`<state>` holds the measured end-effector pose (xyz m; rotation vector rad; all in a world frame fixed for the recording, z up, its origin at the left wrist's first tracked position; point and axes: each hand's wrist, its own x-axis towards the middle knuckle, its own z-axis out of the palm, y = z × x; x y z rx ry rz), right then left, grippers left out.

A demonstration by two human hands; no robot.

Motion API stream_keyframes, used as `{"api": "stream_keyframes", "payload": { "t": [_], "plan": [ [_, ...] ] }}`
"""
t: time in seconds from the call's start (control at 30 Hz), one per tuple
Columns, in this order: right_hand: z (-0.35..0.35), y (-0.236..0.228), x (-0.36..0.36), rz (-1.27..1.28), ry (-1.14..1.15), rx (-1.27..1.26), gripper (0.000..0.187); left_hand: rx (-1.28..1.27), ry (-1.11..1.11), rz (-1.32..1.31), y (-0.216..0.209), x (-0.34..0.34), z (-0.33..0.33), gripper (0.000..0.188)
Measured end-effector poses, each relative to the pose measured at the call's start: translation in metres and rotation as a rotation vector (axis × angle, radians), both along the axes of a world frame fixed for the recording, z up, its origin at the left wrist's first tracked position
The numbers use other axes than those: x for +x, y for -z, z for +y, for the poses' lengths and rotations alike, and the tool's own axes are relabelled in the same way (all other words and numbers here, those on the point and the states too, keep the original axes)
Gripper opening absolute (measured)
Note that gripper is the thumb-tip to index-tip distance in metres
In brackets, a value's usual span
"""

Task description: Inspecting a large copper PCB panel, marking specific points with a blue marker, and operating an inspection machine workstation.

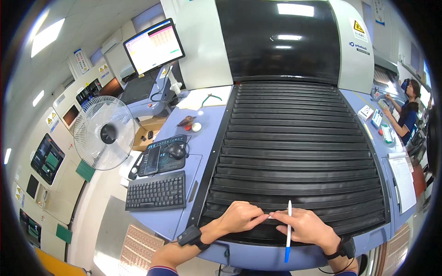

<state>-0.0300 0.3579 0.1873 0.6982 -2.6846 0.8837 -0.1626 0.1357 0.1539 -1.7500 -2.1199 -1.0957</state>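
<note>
At the near edge of the ribbed black shutter (294, 152), I see my right hand (306, 226) lying flat, palm down, with a slim white pen with a blue cap (288, 230) pinned between its fingers; the pen stands across the slats, blue end toward me. My left hand (240, 217) rests just beside it, fingers curled loosely and empty, its fingertips nearly touching the right hand's over the lowest slats. Both wrists wear dark bands. The shutter is a broad run of glossy, curved plastic-looking slats rising to a smooth dark hood. To its left, on the pale blue matte counter (209, 124), sit a black keyboard (156, 192), a rounded mouse (176, 149) and a wire-caged fan (105, 133).
</note>
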Motion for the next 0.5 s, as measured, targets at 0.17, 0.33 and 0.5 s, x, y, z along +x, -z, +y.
{"api": "stream_keyframes", "payload": {
  "t": [0.17,0.33,0.5],
  "plan": [
    [-0.0021,-0.0075,0.0008,-0.045,0.007,0.012,0.044,0.008,-0.008,-0.009,0.0002,0.0018,-0.0003,0.019],
    [-0.0025,-0.0078,0.0004,-0.058,0.016,0.025,0.044,0.018,-0.014,-0.014,-0.001,0.0007,0.0005,0.025],
    [-0.0009,-0.0073,-0.0003,-0.046,0.028,0.045,0.043,0.025,-0.017,-0.003,-0.0001,0.0004,0.0009,0.025]
  ]
}}
